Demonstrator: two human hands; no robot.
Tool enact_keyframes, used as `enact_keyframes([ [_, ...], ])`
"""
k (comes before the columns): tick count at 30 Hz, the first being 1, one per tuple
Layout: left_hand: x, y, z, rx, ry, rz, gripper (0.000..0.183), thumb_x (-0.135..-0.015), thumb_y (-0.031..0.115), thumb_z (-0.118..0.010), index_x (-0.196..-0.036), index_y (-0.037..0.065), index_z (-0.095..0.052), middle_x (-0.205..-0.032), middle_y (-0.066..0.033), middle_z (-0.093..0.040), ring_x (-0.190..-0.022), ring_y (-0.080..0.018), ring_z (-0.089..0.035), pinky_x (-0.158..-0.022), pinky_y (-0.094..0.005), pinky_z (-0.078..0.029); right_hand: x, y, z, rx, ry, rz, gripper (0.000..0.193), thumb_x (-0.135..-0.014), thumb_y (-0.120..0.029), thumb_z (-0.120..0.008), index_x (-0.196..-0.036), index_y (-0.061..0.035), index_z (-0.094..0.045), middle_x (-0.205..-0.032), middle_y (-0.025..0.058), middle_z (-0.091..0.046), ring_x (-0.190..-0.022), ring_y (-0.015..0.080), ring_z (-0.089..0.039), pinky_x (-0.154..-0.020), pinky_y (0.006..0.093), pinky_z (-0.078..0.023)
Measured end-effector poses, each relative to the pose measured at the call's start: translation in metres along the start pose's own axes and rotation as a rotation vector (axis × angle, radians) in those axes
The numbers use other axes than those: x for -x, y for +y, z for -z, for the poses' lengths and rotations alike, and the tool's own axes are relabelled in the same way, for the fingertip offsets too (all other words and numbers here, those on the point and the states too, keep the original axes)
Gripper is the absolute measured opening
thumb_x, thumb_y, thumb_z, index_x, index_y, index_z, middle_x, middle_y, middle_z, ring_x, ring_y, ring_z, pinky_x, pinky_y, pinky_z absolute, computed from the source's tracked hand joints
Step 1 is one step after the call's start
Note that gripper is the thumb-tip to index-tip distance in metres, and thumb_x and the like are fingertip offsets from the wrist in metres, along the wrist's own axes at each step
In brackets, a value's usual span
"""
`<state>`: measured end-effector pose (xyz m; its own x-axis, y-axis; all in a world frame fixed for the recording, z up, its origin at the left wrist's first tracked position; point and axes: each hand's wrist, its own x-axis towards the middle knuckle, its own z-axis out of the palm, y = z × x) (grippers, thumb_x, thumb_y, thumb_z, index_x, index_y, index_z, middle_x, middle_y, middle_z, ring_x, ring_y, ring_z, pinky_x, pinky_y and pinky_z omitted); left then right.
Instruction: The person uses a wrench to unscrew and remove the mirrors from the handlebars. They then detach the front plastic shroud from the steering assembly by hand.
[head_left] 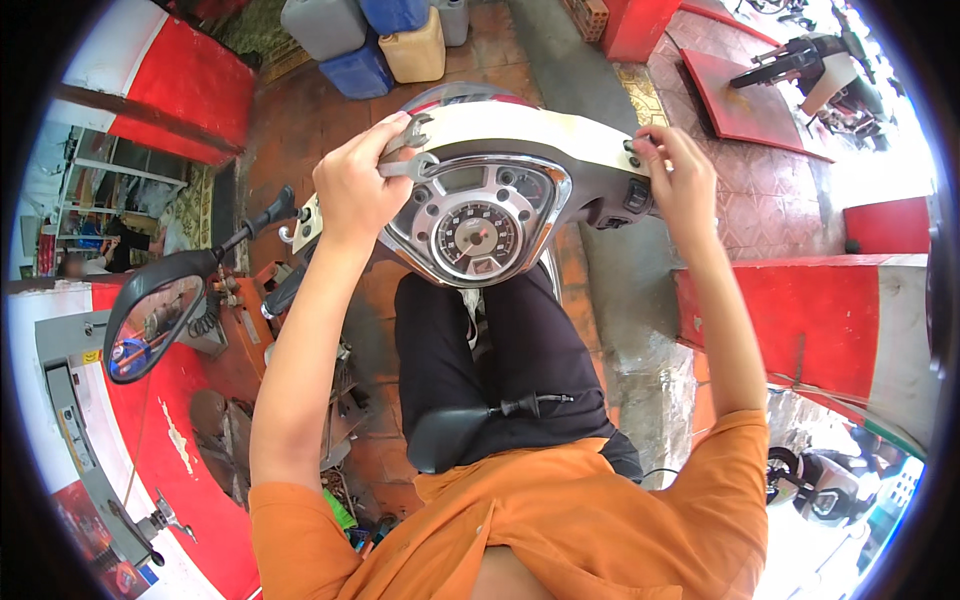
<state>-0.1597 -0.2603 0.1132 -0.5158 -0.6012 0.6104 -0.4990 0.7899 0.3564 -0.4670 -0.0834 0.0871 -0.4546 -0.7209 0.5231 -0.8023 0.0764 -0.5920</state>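
Observation:
My left hand (352, 185) is wrapped around two metal wrenches (405, 165), their open jaws sticking out toward the scooter's dashboard (477, 232). It sits over the left end of the cream handlebar cover (500, 125). At the cover's right end, my right hand (682, 180) has its fingers drawn together beside a small black fitting (632, 148); what they pinch, if anything, is hidden. Across my lap lies a detached black mirror (450, 432) with its threaded stem pointing right. Another mirror (160, 305) stands attached on the left side.
Several plastic jerrycans (412, 50) stand on the tiled floor ahead. Red-and-white walls (190, 85) flank the left side, and a low red-and-white barrier (790, 320) is on the right. Tools and parts clutter the floor at left. Other motorbikes (830, 85) are parked at right.

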Motion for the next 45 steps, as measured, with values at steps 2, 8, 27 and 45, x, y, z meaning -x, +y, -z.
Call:
enact_keyframes([
  [2, 0.001, -0.003, 0.0, -0.007, 0.001, -0.011, 0.032, -0.072, 0.002, -0.072, -0.104, 0.007, -0.074, -0.103, -0.0098, -0.075, -0.087, -0.0282, -0.074, -0.074, -0.0348, -0.058, -0.024, -0.001, 0.018, 0.045, -0.062, 0.13, 0.014, -0.092, -0.016, -0.069, -0.101, -0.0051, -0.067, -0.09, 0.0092, -0.068, -0.071, 0.0219, -0.066, -0.066, 0.0326, -0.052],
  [8, 0.0, 0.007, 0.003, 0.017, -0.039, 0.062, 0.044, -0.07, -0.007, -0.069, -0.112, 0.005, -0.072, -0.109, -0.0145, -0.074, -0.097, -0.0298, -0.073, -0.082, -0.034, -0.057, -0.077, 0.016, 0.044, -0.115, -0.199, 0.229, 0.019, -0.092, -0.008, -0.067, -0.111, -0.0028, -0.067, -0.096, 0.0103, -0.07, -0.083, 0.0194, -0.069, -0.071, 0.0306, -0.055],
  [27, -0.006, 0.014, 0.008, 0.039, -0.207, 0.15, 0.044, -0.1, 0.024, -0.05, -0.114, -0.015, -0.065, -0.117, -0.0329, -0.067, -0.109, -0.0385, -0.069, -0.097, -0.0402, -0.052, -0.058, 0.047, 0.025, -0.442, -0.327, 0.053, 0.024, -0.081, 0.008, -0.072, -0.104, 0.0017, -0.071, -0.093, 0.0113, -0.075, -0.076, 0.0181, -0.074, -0.065, 0.0278, -0.058],
  [45, -0.002, 0.01, 0.012, 0.032, -0.22, 0.169, 0.044, -0.102, 0.021, -0.045, -0.118, -0.016, -0.062, -0.119, -0.0349, -0.065, -0.111, -0.0419, -0.067, -0.099, -0.0441, -0.051, -0.07, 0.031, 0.023, -0.344, -0.573, 0.181, 0.027, -0.069, 0.002, -0.081, -0.093, 0.0, -0.072, -0.088, 0.0104, -0.07, -0.077, 0.0244, -0.071, -0.065, 0.0321, -0.056],
])
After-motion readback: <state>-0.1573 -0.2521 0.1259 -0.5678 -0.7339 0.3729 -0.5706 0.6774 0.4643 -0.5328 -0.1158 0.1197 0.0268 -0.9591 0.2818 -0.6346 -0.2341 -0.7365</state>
